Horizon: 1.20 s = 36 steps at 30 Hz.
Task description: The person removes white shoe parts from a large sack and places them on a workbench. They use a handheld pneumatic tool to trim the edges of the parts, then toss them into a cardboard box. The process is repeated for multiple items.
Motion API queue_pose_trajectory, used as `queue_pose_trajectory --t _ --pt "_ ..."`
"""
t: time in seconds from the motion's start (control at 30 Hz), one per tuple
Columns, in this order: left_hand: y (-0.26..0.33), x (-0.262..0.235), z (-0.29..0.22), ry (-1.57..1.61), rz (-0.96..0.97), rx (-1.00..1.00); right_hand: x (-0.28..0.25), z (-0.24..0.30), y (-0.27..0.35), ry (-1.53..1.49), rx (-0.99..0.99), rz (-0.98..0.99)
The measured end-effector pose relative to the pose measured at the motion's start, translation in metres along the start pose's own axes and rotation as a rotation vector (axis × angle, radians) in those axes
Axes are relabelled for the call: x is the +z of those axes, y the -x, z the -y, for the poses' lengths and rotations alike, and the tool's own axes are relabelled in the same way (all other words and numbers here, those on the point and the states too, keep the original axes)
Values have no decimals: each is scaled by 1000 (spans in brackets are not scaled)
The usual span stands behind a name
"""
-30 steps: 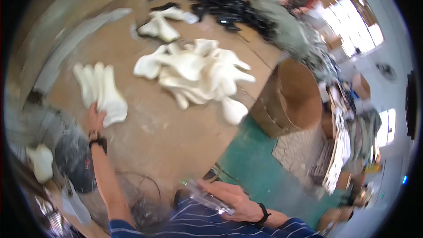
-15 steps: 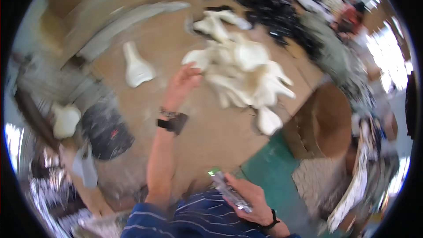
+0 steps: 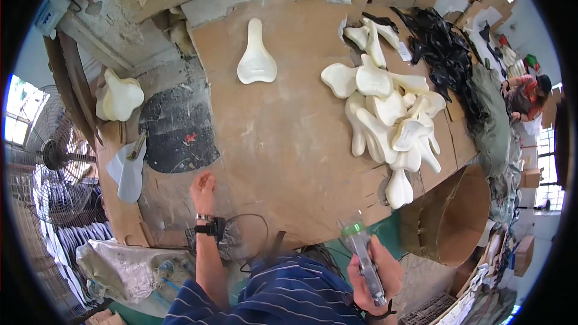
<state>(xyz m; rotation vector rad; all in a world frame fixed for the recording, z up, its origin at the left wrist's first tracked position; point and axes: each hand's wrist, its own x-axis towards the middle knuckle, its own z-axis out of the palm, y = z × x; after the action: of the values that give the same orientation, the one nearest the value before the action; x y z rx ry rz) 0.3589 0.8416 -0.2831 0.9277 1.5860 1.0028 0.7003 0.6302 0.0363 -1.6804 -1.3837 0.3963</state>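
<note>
My right hand (image 3: 379,277) is wrapped round a grey, partly clear hand tool (image 3: 367,265) with a green ring near its tip. The tool is held off the table's front edge, its tip pointing away from me; its exact kind does not show. My left hand (image 3: 203,185) is at the table's front left, fingers loosely bent, with nothing visible in it. Beyond it, a single cream bicycle saddle foam pad (image 3: 257,63) lies with its narrow end pointing away. At right is a heap of similar saddle pads (image 3: 391,114).
Brown cardboard (image 3: 283,144) covers the table, with a dark patch (image 3: 180,129) at left. More pads (image 3: 120,96) and grey flat templates (image 3: 130,177) are at the left edge. Black sheet pieces (image 3: 442,54) lie back right. A cardboard drum (image 3: 457,216) stands front right. Another person (image 3: 530,96) sits far right.
My left hand has drawn back from beside the heap to the front left. My right hand, still holding the tool, has shifted right in the picture. The view has turned and become sharper.
</note>
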Motion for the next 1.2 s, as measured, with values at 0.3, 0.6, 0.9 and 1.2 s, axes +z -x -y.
queue_pose_trajectory --t 0.3,0.6,0.9,1.2 --pt "-182 104 -67 -386 -74 551 5 -4 0 99 217 198" --pt "-374 199 -83 -613 239 486 14 -65 -4 -49 279 279" --pt "-149 256 -154 -163 487 303 119 -250 77 344 798 444" --pt "-4 428 -231 -72 979 535 138 -256 80 245 685 139"
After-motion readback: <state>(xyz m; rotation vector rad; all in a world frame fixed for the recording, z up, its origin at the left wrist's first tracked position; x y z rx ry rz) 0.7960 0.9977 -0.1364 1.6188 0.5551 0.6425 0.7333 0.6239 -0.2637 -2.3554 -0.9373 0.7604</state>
